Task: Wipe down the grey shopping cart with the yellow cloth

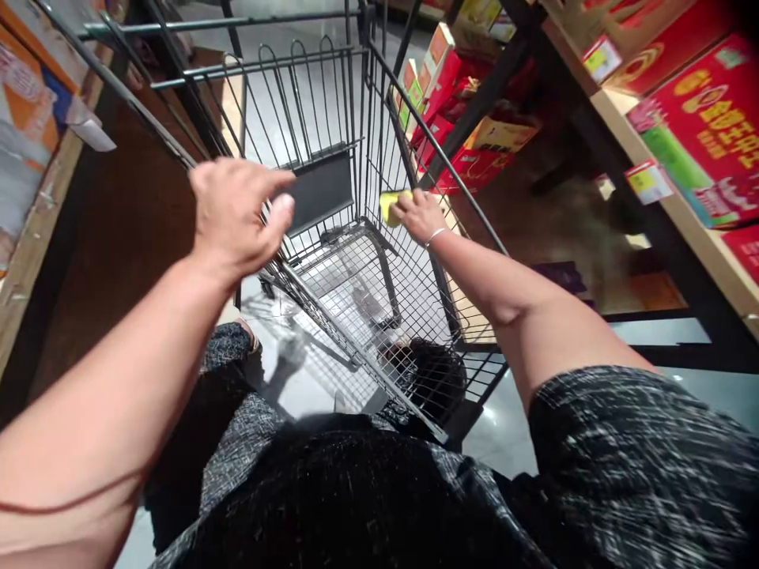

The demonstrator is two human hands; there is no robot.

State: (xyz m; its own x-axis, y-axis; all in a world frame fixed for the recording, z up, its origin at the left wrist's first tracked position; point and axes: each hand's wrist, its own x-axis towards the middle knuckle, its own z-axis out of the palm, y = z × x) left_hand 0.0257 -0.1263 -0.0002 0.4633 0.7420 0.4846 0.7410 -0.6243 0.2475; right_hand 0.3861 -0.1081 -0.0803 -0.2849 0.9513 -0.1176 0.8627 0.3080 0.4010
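Observation:
The black wire shopping cart (361,348) stands right in front of me, and its wire basket holds nothing I can make out. Over its left rim hangs my left hand (237,209), thumb and index finger apart with nothing between them; the other fingers are mostly hidden. Inside the basket, close to its right wire wall, my right hand (420,213) is closed on a small yellow cloth (389,207). The cloth looks soft and folded, partly covered by the fingers. A dark panel (320,190) is fixed to the far end of the cart.
Wooden-edged shelves flank the cart. On the right are red boxes (711,126) with price tags (647,182), and red gift bags (474,162) stand lower down. Orange and white packages (29,103) line the left shelf (35,213). Glossy pale floor (296,348) shows through the wires.

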